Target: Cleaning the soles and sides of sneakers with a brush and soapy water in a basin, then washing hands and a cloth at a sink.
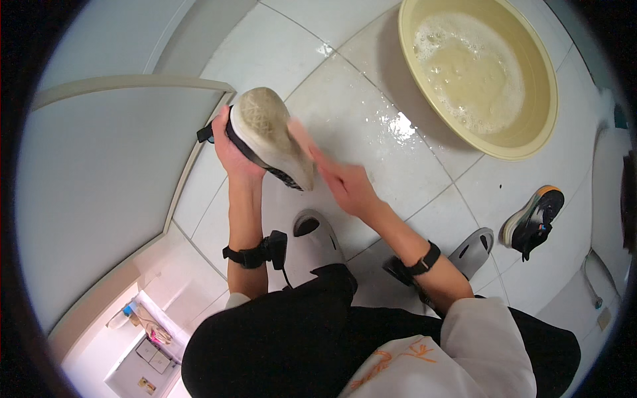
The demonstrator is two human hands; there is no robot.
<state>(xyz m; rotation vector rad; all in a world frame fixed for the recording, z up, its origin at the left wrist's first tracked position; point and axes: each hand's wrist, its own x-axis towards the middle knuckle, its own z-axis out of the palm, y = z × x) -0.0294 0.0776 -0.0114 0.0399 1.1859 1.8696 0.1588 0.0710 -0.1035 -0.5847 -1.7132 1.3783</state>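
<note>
My left hand (231,154) grips a sneaker (266,132) from its left side, and the shoe's pale, brown-stained sole is turned up towards me. The dark upper shows along the edge by my palm. In my right hand (351,186) is a pink brush (301,137), blurred, its head at the right edge of the sole. Its bristles cannot be made out. A second sneaker (537,219), black with a pale sole and an orange edge, lies on the floor at the right.
A yellow plastic basin (540,114) with foamy water (477,79) stands at the upper right. Wet patches shine on the white floor tiles (398,124). A white framed panel (124,159) is close on the left. My feet wear grey slippers (318,239).
</note>
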